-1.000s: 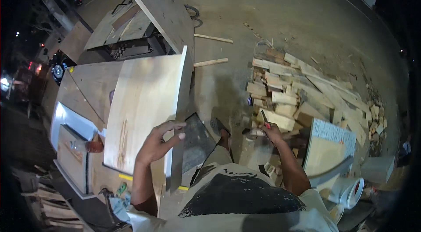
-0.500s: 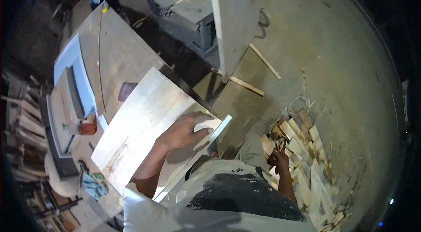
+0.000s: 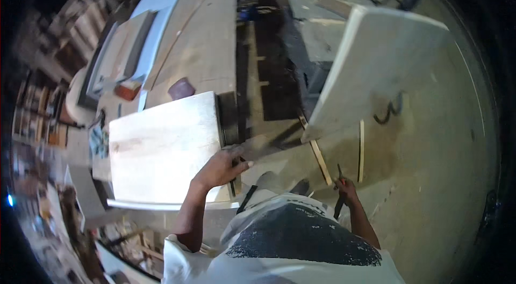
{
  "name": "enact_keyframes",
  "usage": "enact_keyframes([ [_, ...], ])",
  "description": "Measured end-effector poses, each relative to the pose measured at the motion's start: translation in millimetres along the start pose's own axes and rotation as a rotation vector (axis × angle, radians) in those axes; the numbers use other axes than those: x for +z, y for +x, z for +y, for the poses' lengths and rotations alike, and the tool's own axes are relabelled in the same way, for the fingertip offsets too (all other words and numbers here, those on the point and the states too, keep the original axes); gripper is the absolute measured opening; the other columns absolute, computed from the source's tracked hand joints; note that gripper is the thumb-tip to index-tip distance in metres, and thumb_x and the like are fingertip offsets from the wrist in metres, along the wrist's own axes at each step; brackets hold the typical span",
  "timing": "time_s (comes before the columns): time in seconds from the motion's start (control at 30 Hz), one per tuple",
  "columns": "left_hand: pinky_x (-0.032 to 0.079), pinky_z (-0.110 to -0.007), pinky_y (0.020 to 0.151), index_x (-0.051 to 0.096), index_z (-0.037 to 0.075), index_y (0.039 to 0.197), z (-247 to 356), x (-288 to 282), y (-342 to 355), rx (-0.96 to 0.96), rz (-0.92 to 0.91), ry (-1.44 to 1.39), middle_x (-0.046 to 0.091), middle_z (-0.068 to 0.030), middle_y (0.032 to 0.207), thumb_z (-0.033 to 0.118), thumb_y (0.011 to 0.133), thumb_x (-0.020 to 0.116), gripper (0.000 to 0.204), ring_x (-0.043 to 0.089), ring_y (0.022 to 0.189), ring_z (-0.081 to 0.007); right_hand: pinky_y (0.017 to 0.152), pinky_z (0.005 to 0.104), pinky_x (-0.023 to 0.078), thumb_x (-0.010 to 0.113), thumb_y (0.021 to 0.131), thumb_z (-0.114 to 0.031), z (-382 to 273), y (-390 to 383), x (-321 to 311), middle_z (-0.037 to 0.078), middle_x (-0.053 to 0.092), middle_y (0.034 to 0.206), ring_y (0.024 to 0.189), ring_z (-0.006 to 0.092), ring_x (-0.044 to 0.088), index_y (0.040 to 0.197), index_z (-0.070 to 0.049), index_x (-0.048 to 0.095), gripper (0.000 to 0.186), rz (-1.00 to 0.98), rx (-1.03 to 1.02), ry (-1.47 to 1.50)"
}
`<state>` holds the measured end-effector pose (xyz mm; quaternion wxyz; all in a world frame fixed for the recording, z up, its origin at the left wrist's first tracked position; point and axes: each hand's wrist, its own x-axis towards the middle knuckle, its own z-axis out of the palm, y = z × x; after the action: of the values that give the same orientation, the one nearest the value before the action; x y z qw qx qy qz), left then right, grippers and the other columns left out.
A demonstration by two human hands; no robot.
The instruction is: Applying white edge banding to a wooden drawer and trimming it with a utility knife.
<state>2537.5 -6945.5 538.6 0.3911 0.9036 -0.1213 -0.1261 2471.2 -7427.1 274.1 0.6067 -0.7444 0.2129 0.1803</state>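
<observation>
My left hand rests at the right edge of a pale wooden panel lying on the workbench. Its thumb and fingers are apart and reach slightly past that edge. A narrow white strip runs along the panel's near side. On my right, my right hand is closed around a slender dark tool, whose thin tip points away from me. Its exact kind cannot be made out. Beyond this hand, two thin wooden strips lie on the floor.
A large pale board stands tilted ahead right, by a low work table. Farther along the workbench are a purple-brown pad, a red-brown block and blue-white sheets. Stacked timber is at far left.
My view has swung to the right, so bench and panel now sit straighter ahead. The left hand has slid to the panel's edge. My right hand no longer appears over the wood scraps.
</observation>
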Motion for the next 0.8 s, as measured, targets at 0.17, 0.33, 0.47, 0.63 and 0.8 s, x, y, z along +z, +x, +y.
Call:
enact_keyframes([
  [0.17,0.049,-0.039,0.077,0.061,0.002,0.11,16,-4,7,-0.204,0.106,-0.119,0.064,-0.0206,0.098,0.034,0.09,0.061,0.038,0.063,0.088,-0.0331,0.056,0.026,0.042,0.066,0.087,-0.042,-172,130,59,0.0,0.057,0.069,0.059,0.0092,0.052,0.095,-0.005,0.063,0.038,-0.267,-0.04,-0.254],
  [0.33,0.049,-0.039,0.08,0.062,0.003,0.11,-18,-17,24,-0.206,0.36,-0.176,0.063,-0.0188,0.1,0.028,0.088,0.062,0.033,0.061,0.093,-0.0335,0.051,0.0251,0.04,0.065,0.087,-0.042,-304,198,178,0.0,0.055,0.067,0.054,0.0079,0.048,0.094,-0.007,0.062,0.036,-0.475,-0.146,-0.248],
  [0.47,0.048,-0.039,0.086,0.062,0.002,0.109,-50,-51,47,-0.317,0.448,-0.158,0.063,-0.0184,0.108,0.022,0.087,0.062,0.03,0.059,0.098,-0.0355,0.045,0.0234,0.036,0.064,0.09,-0.036,-371,248,255,-0.001,0.054,0.065,0.049,0.0066,0.043,0.096,-0.008,0.062,0.028,-0.564,-0.239,-0.276],
  [0.63,0.046,-0.041,0.09,0.062,0.001,0.11,-63,-99,50,-0.412,0.694,-0.191,0.062,-0.0183,0.109,0.021,0.088,0.061,0.029,0.057,0.102,-0.0361,0.043,0.0223,0.033,0.067,0.087,-0.029,-428,343,312,-0.001,0.054,0.067,0.048,0.0062,0.042,0.094,-0.01,0.06,0.021,-0.489,-0.25,-0.217],
  [0.8,0.046,-0.04,0.09,0.062,0.002,0.11,-77,-99,26,-0.593,0.939,-0.194,0.063,-0.0174,0.107,0.021,0.088,0.062,0.029,0.058,0.101,-0.0338,0.043,0.0214,0.031,0.067,0.087,-0.029,-487,377,382,-0.003,0.05,0.068,0.047,0.0051,0.038,0.098,-0.011,0.059,0.022,-0.582,-0.304,-0.24],
])
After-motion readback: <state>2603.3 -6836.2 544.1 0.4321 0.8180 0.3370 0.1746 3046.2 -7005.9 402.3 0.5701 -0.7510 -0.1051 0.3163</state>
